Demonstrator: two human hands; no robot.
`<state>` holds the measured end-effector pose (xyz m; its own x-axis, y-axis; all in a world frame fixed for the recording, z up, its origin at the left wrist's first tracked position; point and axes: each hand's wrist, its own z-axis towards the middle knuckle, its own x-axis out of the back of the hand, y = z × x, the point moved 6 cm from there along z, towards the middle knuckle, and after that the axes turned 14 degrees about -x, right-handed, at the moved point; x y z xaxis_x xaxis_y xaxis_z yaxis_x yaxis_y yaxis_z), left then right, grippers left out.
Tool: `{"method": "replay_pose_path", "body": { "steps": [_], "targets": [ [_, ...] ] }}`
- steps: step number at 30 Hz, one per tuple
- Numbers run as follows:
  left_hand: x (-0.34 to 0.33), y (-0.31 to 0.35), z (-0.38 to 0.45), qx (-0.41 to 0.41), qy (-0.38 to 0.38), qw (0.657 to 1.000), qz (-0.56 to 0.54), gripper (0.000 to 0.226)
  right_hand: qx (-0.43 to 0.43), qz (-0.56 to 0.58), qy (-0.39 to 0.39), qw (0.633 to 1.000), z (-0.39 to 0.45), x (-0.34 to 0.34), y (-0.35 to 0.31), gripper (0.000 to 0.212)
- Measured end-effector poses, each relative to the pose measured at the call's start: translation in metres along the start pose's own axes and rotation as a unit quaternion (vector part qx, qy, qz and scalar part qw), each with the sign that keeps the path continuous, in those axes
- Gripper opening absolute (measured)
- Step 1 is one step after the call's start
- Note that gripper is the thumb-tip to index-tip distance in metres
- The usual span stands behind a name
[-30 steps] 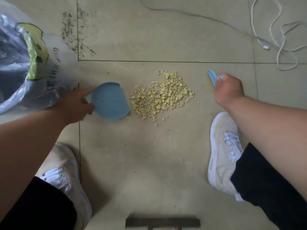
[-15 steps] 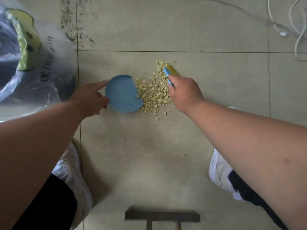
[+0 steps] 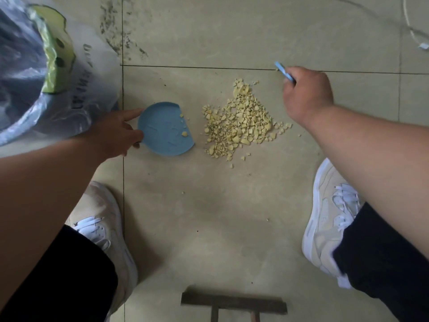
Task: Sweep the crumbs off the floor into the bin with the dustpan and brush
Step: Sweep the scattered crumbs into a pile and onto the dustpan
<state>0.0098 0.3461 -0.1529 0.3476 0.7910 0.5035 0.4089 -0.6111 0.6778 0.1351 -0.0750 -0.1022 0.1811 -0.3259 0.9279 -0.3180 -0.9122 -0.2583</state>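
A pile of pale yellow crumbs [image 3: 239,122] lies on the beige tiled floor. Left of it, a small gap away, rests a round blue dustpan [image 3: 162,130] with two or three crumbs on it. My left hand [image 3: 116,133] grips the pan's left side, index finger stretched along its rim. My right hand [image 3: 306,96] is up and to the right of the pile, closed around a small blue brush [image 3: 283,70] whose end sticks out beyond my fingers. The bin [image 3: 21,73], lined with a clear plastic bag, stands at the far left.
My two pale sneakers [image 3: 102,231] [image 3: 329,219] flank the floor below the pile. A dark wooden piece [image 3: 232,303] sits at the bottom edge. White cables [image 3: 415,36] lie at the top right. Dark specks [image 3: 120,40] stain the tile above the pan.
My right hand with the brush has pulled back from the pile, up and to the right. A few crumbs now lie on the dustpan, which stands a little apart from the pile.
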Motion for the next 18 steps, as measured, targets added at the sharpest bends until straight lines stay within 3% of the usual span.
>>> {"method": "replay_pose_path", "body": {
  "steps": [3, 12, 18],
  "targets": [
    [-0.001, 0.010, -0.001, -0.004, -0.005, 1.000, 0.008, 0.073, 0.057, 0.000, -0.023, 0.998, -0.014, -0.014, -0.020, 0.038],
    [-0.024, 0.073, 0.020, -0.001, -0.028, 0.997, 0.070, 0.071, 0.209, -0.055, -0.090, 0.972, -0.072, -0.049, -0.071, 0.040],
    [-0.020, 0.107, 0.027, -0.017, -0.063, 0.990, 0.126, 0.073, 0.200, -0.024, -0.081, 0.976, -0.061, -0.018, -0.082, 0.028]
  ]
}}
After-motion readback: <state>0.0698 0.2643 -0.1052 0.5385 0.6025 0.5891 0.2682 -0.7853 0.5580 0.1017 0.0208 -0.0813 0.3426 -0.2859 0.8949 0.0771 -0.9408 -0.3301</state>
